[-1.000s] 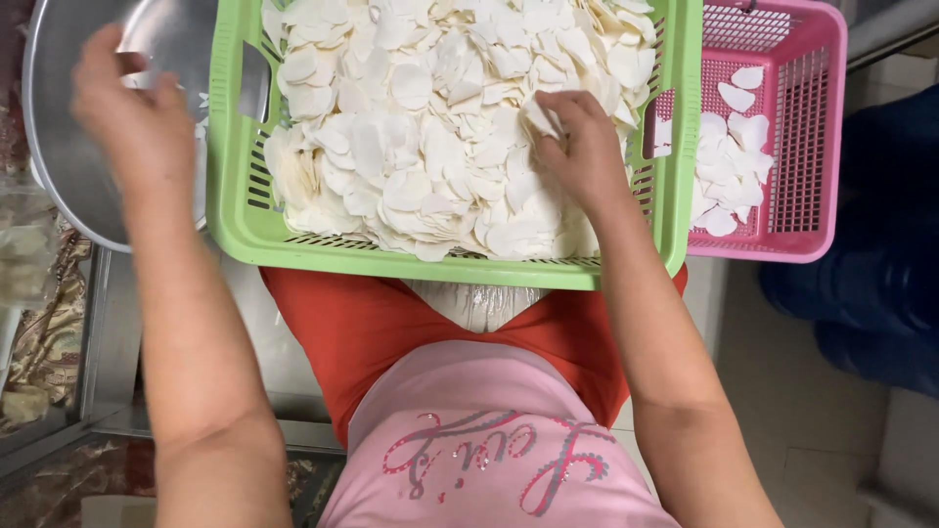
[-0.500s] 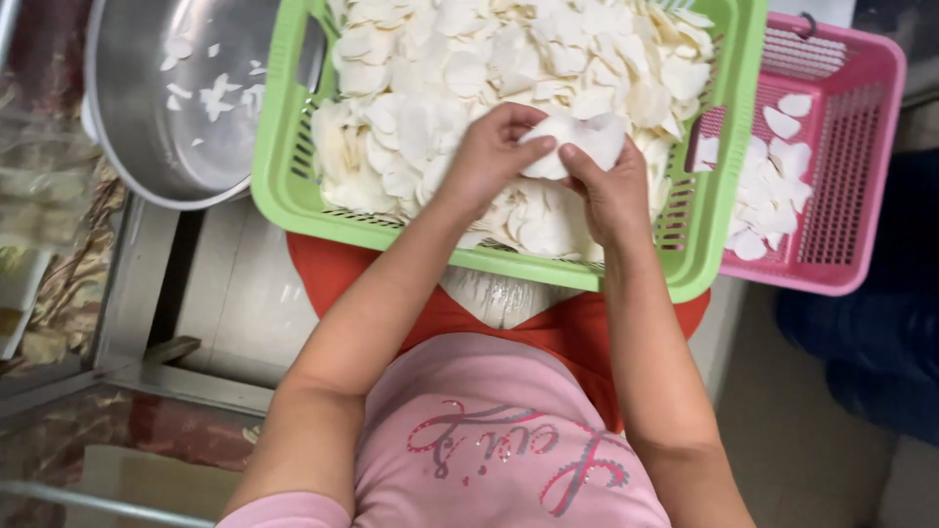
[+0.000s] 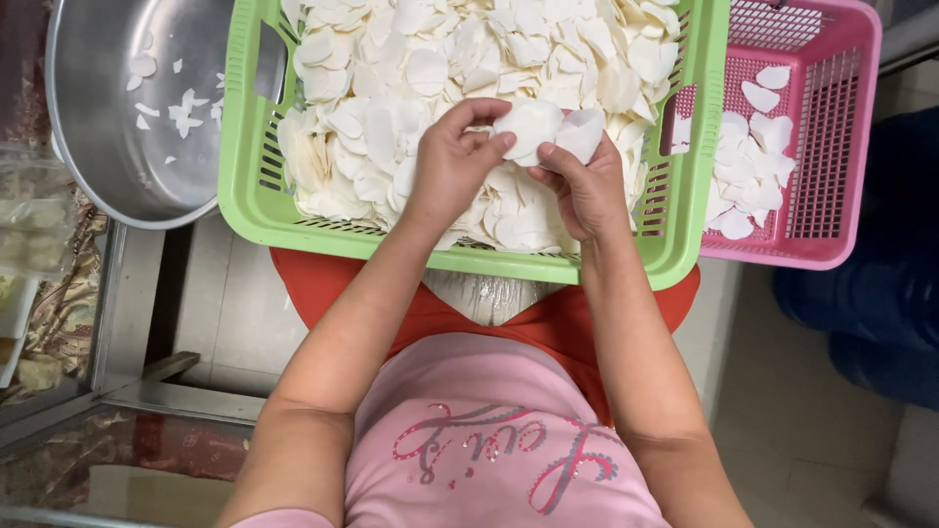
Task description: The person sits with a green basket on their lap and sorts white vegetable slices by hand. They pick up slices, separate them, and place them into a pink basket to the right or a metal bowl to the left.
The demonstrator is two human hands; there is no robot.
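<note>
With your left hand (image 3: 452, 156) and right hand (image 3: 585, 186) both pinching the white petal cluster (image 3: 548, 127) just above the heaped green basket (image 3: 256, 200), peel gently so each layer separates whole.

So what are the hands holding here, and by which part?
Both hold white petal-like pieces above the green basket: left hand pinches one at its lower edge, right hand another from below.
</note>
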